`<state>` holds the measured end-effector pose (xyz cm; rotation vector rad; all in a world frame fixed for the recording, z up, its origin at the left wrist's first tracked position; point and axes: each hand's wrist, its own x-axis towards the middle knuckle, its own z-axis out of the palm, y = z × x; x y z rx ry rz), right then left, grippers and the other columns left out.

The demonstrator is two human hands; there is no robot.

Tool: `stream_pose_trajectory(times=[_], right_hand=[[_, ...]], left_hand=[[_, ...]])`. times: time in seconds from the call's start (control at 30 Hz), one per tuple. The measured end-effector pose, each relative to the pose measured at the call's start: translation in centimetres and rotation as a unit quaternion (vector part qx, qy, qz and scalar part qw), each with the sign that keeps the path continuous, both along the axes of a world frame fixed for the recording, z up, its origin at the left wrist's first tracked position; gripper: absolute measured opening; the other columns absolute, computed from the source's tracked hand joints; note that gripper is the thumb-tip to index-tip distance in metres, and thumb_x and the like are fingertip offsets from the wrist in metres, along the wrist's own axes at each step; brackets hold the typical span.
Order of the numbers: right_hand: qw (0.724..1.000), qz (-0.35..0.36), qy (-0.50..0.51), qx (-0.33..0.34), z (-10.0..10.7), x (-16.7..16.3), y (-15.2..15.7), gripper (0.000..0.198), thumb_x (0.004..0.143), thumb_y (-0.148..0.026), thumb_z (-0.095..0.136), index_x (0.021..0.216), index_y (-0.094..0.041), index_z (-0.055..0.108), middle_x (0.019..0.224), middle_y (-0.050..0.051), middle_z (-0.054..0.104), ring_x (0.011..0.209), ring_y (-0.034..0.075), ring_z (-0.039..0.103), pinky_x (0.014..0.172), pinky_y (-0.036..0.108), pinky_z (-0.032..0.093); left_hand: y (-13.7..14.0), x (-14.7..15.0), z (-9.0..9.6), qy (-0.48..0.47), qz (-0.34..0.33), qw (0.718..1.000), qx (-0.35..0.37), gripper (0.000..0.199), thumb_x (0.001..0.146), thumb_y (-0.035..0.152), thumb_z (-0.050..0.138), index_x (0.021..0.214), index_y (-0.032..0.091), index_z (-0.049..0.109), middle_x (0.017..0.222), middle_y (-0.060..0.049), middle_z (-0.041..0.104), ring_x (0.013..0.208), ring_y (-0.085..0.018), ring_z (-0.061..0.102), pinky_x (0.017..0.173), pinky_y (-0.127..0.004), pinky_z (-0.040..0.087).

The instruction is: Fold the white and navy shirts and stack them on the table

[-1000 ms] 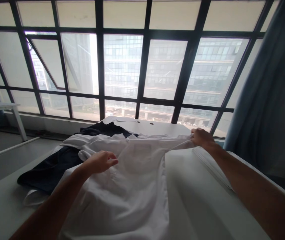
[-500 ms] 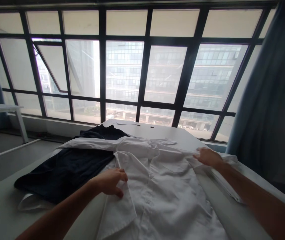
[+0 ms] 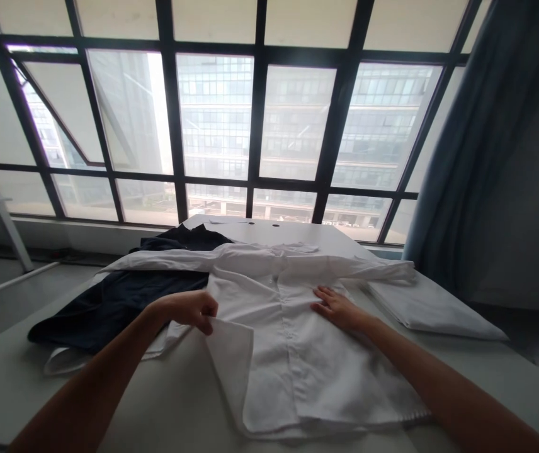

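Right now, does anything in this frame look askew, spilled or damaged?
Slightly askew: one side of the white shirt is turned over beside the left hand pinching it, and a sleeve lies across the dark garment, an untidy overlap. No spill or damage shows.

Left forearm [image 3: 104,377] and right forearm [image 3: 439,384] are showing bare, slender, smoothly narrowing toward the wrists [image 3: 160,311]. Left grip [image 3: 189,308] and right grip [image 3: 338,310] are appearing bare too; fine detail is blurring in shadow.
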<state>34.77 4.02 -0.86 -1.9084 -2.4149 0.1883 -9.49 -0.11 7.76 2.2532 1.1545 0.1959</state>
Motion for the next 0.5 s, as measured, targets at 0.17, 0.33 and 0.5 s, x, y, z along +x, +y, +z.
stream_pose_trajectory(times=[0.17,0.33,0.5], right_hand=[[1.000,0.002,-0.007,0.002,-0.7,0.7,-0.5,0.073,0.099,-0.060,0.030,0.157,-0.015,0.029,0.163,0.012,0.018,0.151,0.029,0.015,0.120,0.049,0.016],[0.999,0.014,-0.015,-0.027,0.1,0.3,-1.9,0.080,0.097,-0.065,0.032,0.158,-0.014,0.025,0.164,0.013,0.014,0.151,0.029,0.011,0.121,0.048,0.013],[0.998,0.023,-0.020,-0.055,1.5,0.4,-3.5,0.088,0.088,-0.071,0.048,0.155,-0.016,0.034,0.162,0.015,0.023,0.149,0.031,0.021,0.120,0.045,0.020]], left_hand=[[-0.7,-2.6,1.8,-0.047,-0.043,0.971,-0.232,0.049,0.064,0.062,0.076,0.073,0.014,0.069,0.062,0.003,0.070,0.054,-0.013,0.060,0.054,-0.018,0.042],[-0.5,-0.5,0.7,-0.073,-0.005,0.990,-0.117,0.055,0.082,0.066,0.059,0.084,0.012,0.070,0.070,-0.005,0.074,0.060,-0.017,0.066,0.061,-0.024,0.048],[0.0,3.6,-2.5,-0.001,-0.038,0.993,0.115,0.056,0.076,0.036,0.078,0.127,0.020,0.064,0.145,-0.012,0.054,0.133,-0.030,0.049,0.111,-0.036,0.034]])
